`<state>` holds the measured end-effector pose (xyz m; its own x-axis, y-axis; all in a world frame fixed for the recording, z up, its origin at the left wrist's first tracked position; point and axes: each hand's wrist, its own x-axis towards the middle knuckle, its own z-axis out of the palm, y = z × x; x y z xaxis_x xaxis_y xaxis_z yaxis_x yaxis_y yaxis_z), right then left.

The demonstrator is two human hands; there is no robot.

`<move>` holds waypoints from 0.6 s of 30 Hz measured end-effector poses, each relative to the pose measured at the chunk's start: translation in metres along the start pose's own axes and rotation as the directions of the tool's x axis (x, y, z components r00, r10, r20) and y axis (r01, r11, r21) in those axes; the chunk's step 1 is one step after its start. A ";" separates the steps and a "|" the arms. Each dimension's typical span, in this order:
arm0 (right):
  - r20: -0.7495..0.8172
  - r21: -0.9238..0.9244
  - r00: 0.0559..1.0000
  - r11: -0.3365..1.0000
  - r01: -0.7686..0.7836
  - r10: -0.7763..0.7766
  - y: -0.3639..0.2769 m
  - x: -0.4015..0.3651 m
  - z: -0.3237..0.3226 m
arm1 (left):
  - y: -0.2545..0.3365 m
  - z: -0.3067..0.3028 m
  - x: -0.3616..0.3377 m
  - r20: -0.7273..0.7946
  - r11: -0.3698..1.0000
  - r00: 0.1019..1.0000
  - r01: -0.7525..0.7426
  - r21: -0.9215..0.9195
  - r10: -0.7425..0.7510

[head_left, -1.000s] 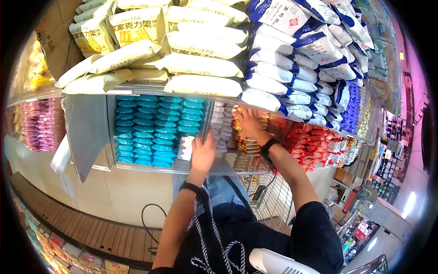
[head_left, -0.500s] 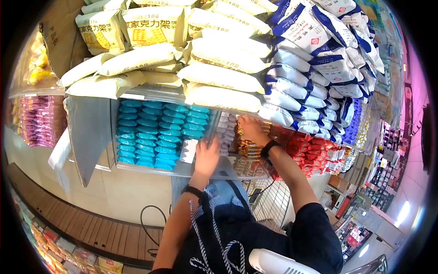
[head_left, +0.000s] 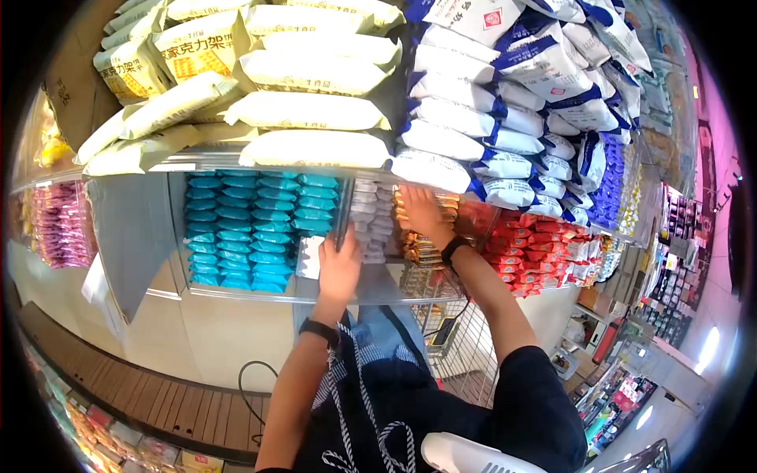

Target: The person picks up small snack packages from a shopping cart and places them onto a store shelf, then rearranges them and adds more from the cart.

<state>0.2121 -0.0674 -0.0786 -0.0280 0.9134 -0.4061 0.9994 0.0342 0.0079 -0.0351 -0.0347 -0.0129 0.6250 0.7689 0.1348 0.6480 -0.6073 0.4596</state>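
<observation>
My right hand [head_left: 423, 214] rests over the stack of small gold-wrapped snack packs [head_left: 423, 251], fingers stretched upward and a black band on the wrist. My left hand [head_left: 339, 266] is at the front of the clear divider [head_left: 347, 206], its fingers closed around the divider's edge. Beside that hand, a white card-like piece [head_left: 309, 258] stands in front of the teal packs [head_left: 236, 251]. Between my hands are columns of pale grey packs [head_left: 371, 213]. My right fingertips are partly hidden under the upper shelf.
Cream cracker packs [head_left: 315, 148] and blue-and-white packs [head_left: 441, 140] fill the shelf above. Red packs [head_left: 524, 252] lie right of my right hand. A grey panel [head_left: 130, 236] juts out at left. A wire cart [head_left: 465, 339] stands below the shelf.
The view has shifted, so the shelf goods appear further left. My right hand stays at the gold packs with its fingers straighter, and my left hand stays by the divider.
</observation>
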 end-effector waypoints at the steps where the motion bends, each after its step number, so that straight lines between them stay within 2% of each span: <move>1: -0.058 -0.023 0.995 0.996 -0.083 0.081 -0.002 -0.006 0.006 | 0.001 0.001 0.000 -0.019 1.000 1.000 0.023 -0.014 -0.023; 3: -0.174 -0.051 0.956 0.967 -0.249 0.236 -0.010 -0.017 0.001 | 0.004 -0.001 0.000 -0.053 0.997 0.996 0.069 -0.041 -0.071; 4: -0.080 -0.119 0.967 0.960 -0.252 0.244 -0.010 -0.018 -0.004 | 0.004 -0.002 0.002 -0.044 0.997 0.997 0.064 -0.040 -0.066; 7: 0.011 -0.059 0.973 0.972 -0.229 0.230 -0.004 -0.013 0.005 | 0.003 -0.001 0.000 -0.002 0.999 0.999 0.037 -0.013 -0.037; 8: 0.068 -0.144 0.963 0.957 -0.250 0.262 -0.005 -0.007 0.013 | 0.002 -0.001 0.000 0.017 1.000 1.000 0.025 0.016 -0.026; 15: 0.143 -0.210 0.930 0.928 -0.306 0.339 -0.006 0.000 0.035 | 0.000 0.004 -0.004 0.027 0.999 0.999 0.016 0.030 -0.017; 16: 0.070 -0.255 0.941 0.918 -0.305 0.332 -0.007 -0.002 0.037 | 0.001 0.004 -0.004 0.030 0.999 0.999 0.014 0.029 -0.015; 18: 0.201 -0.295 0.916 0.913 -0.281 0.347 -0.011 -0.003 0.005 | 0.000 0.004 -0.003 0.028 0.999 1.000 0.009 0.034 -0.010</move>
<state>0.2014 -0.0722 -0.0824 0.3253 0.7670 -0.5531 0.9143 -0.1058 0.3909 -0.0351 -0.0377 -0.0165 0.6304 0.7690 0.1058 0.6678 -0.6068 0.4311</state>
